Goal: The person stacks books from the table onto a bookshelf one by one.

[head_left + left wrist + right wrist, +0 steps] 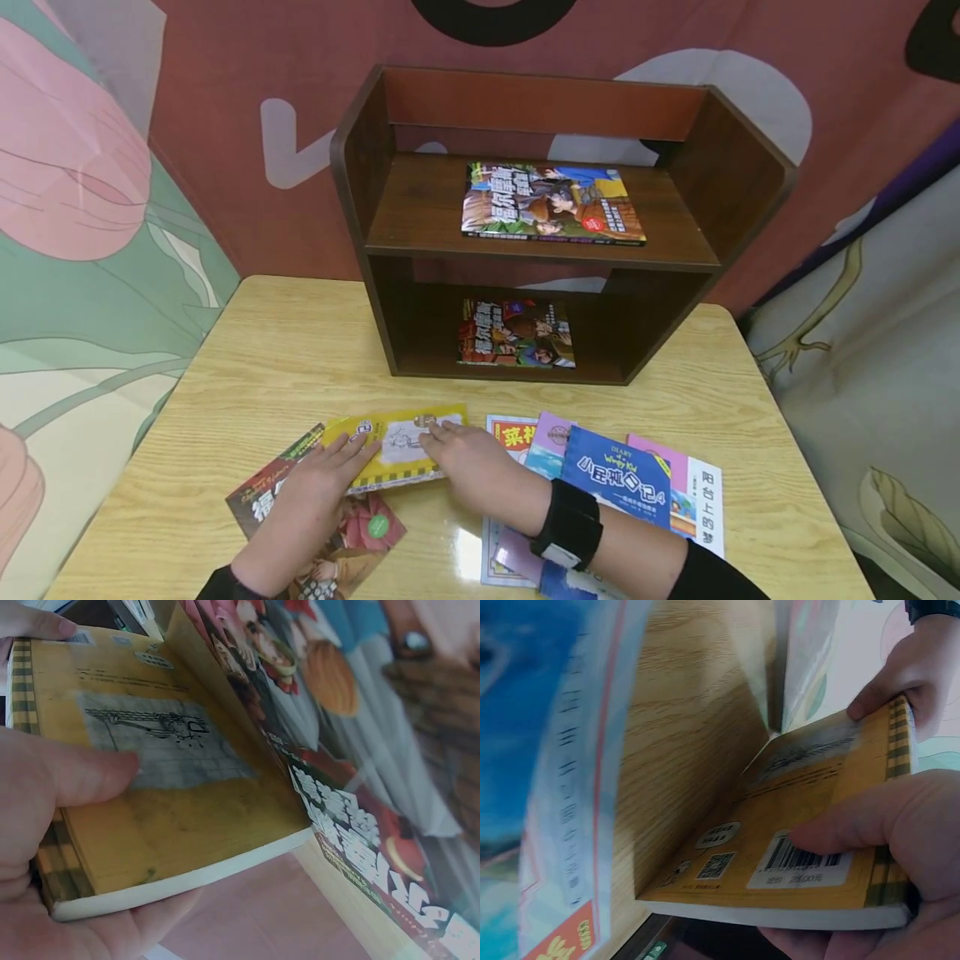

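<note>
The yellow book [408, 450] is between both hands, just left of the desk's middle and in front of the bookshelf [540, 260]. The left hand [322, 483] pinches its left end and the right hand [468, 458] its right end, thumbs on the barcoded back cover, fingers over the front.

The long axis runs roughly left to right, the right end angled slightly nearer the bookshelf. The head of the cover, with the lettering, points left; the checked spine faces the person and looks raised, the opposite edge dipping toward the desk. Whether that edge touches is hard to tell.

The step in hand seems to be a two-handed pick-up; the next move would call for keeping both pinches even while the low edge is brought clear of the desk.

Partly beneath the book and left hand, a brown-covered book [352, 542] slants toward the desk's near left corner. Toward the right edge, the right forearm crosses a spread including a blue Diary of a Wimpy Kid [617, 471] and a white-and-pink book [707, 508]. At the desk [300, 325]'s far edge, the bookshelf carries one comic-style book [551, 204] on its upper shelf and another book [516, 333] below.
</note>
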The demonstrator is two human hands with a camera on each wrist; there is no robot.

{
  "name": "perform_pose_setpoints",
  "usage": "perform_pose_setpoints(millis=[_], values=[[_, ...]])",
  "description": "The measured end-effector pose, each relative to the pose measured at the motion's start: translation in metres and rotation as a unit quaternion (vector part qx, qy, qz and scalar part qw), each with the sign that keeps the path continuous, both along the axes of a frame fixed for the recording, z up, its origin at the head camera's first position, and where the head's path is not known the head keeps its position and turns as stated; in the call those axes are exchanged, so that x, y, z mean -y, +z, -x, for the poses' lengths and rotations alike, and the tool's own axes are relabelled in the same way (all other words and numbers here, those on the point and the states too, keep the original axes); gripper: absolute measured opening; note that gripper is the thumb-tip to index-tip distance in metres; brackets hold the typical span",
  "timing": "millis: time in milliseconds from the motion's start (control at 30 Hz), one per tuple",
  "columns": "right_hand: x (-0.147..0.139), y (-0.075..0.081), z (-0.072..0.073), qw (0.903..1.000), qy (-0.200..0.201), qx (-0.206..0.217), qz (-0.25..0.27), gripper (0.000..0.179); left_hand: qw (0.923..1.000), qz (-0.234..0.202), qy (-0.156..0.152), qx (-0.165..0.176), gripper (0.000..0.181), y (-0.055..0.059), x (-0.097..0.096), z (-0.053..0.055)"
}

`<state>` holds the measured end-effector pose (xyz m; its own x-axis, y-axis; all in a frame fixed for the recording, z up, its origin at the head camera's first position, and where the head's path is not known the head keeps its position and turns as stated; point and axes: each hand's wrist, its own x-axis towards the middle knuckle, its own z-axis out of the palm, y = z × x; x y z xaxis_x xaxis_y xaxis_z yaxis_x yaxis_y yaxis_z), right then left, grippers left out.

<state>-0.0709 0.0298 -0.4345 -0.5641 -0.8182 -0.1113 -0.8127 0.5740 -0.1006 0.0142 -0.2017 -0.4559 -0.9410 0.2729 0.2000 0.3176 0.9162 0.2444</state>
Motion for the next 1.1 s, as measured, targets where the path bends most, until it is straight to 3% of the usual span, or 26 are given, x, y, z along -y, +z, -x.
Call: perform_pose_setpoints(millis=[333, 700, 1100], values=[[-0.012, 0.011, 0.001, 0.9998, -0.008, -0.004, 0.017, 0.067, 0.9991, 0.021, -0.008, -0.035, 0.073, 0.01, -0.004, 0.003], [-0.046, 0.042, 0.002, 0.9921, -0.019, -0.07, 0.103, 0.055, 0.9951, 0.014, -0.033, -0.093, 0.071, 0.039, -0.029, 0.017], [-0.08, 0.076, -0.004, 0.9755, -0.053, -0.145, 0.156, 0.056, 0.9766, -0.006, -0.08, -0.199, 0.055, 0.074, -0.054, 0.035]])
